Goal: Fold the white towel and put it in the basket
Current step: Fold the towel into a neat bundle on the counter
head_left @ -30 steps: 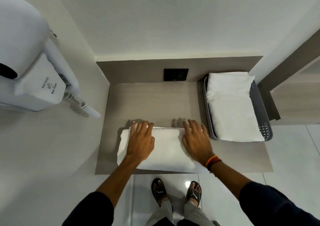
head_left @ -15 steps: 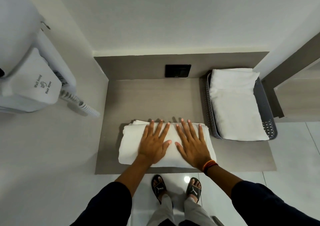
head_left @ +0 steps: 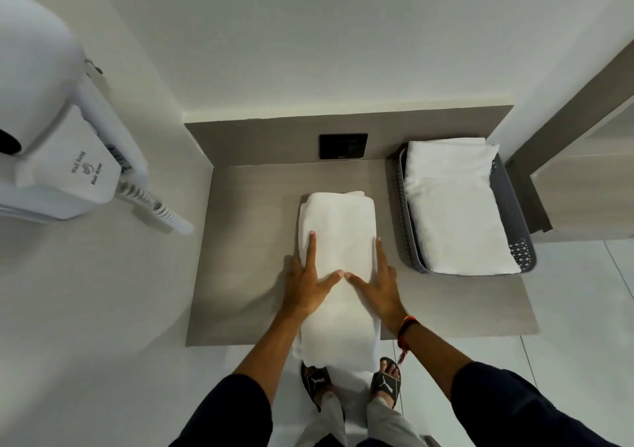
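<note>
The folded white towel (head_left: 339, 230) lies on the grey-brown counter (head_left: 247, 251) as a long thick bundle running away from me, and its near end hangs over the front edge. My left hand (head_left: 305, 287) clasps its left side and my right hand (head_left: 381, 288) clasps its right side. Both thumbs rest on top and nearly touch at the middle. The grey perforated basket (head_left: 404, 227) stands to the right of the towel, a short gap away, and holds another folded white towel (head_left: 453, 213).
A white wall hair dryer (head_left: 51, 130) with a coiled cord hangs on the left wall. A black socket plate (head_left: 343, 145) sits on the counter's back panel. A wooden cabinet edge rises at the right. My sandalled feet stand on the tiled floor below the counter.
The towel has been turned from lying crosswise to lying lengthwise away from me. My hands went from pressing flat on top to clasping its two sides.
</note>
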